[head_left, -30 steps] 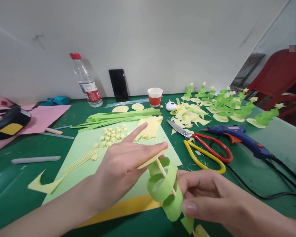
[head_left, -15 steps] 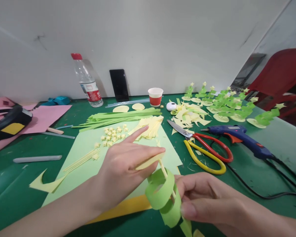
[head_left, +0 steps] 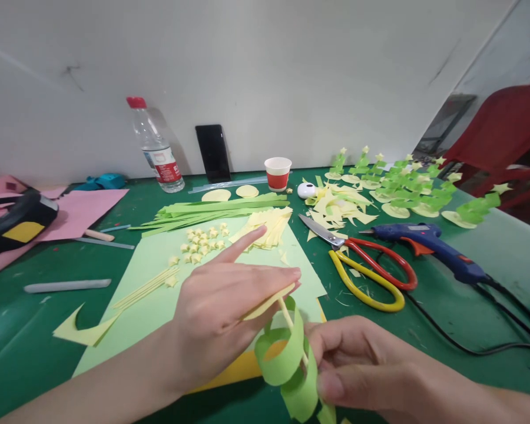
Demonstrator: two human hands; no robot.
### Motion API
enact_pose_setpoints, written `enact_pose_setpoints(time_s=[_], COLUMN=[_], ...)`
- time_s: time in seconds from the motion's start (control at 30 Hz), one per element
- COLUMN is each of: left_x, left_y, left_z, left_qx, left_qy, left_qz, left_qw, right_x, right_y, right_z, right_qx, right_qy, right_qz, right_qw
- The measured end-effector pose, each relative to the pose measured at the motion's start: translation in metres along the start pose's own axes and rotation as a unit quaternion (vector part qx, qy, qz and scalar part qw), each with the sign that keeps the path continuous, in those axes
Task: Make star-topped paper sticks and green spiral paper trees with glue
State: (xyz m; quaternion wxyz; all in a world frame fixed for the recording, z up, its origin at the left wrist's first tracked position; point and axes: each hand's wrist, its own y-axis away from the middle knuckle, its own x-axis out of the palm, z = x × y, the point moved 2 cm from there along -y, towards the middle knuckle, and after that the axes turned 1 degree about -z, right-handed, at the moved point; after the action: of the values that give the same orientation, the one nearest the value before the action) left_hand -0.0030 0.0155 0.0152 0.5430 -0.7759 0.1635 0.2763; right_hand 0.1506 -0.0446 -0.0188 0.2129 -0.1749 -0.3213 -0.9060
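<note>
My left hand [head_left: 234, 312] holds a pale yellow paper disc [head_left: 265, 305] by its edge, index finger stretched out above it. A thin pale stick [head_left: 287, 315] runs from the disc's underside down through a curled green paper strip [head_left: 277, 364]. My right hand [head_left: 357, 365] pinches the strip and stick lower down between thumb and fingers. Part of the stick is hidden by the green curls. Beneath my hands lie a light green sheet [head_left: 150, 306] and a yellow-orange sheet [head_left: 229, 374].
Scissors [head_left: 357, 259] and a blue glue gun [head_left: 428, 241] lie to the right, its cable trailing. Folded paper stars [head_left: 201, 241], green strips [head_left: 221, 206], paper scraps [head_left: 338, 203] and a paper cup [head_left: 278, 175] are ahead. Several finished paper plants [head_left: 410, 182] stand at the back right.
The disc, stick and green curl have tilted and shifted slightly left and down. My right hand has moved a little left with them; the left hand stays near its place.
</note>
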Motion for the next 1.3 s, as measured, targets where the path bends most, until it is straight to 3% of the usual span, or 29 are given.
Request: enact_pose_setpoints(time_s=[0.37,0.5,0.77,1.13,1.3], left_x=[-0.003,-0.003,-0.002,-0.005,-0.010], left_y=[0.000,0.001,-0.001,0.003,0.000], left_z=[0.001,0.003,0.004,0.010,0.009], left_qx=[-0.008,-0.018,-0.013,0.032,0.048], left_qy=[-0.062,-0.109,-0.125,-0.048,-0.018], left_qz=[0.041,0.046,0.062,0.139,0.139], left_qw=[0.997,0.993,0.990,0.989,0.989], right_x=[-0.001,-0.003,-0.007,-0.012,-0.010], right_y=[0.000,0.001,0.004,0.004,0.006], right_z=[0.002,0.000,-0.002,-0.002,-0.003], right_qx=[-0.023,-0.007,-0.003,-0.004,0.017], right_qy=[-0.009,-0.028,-0.042,-0.033,-0.038], right_qz=[0.032,0.006,0.009,0.007,0.006], right_qw=[0.999,1.000,0.999,0.999,0.999])
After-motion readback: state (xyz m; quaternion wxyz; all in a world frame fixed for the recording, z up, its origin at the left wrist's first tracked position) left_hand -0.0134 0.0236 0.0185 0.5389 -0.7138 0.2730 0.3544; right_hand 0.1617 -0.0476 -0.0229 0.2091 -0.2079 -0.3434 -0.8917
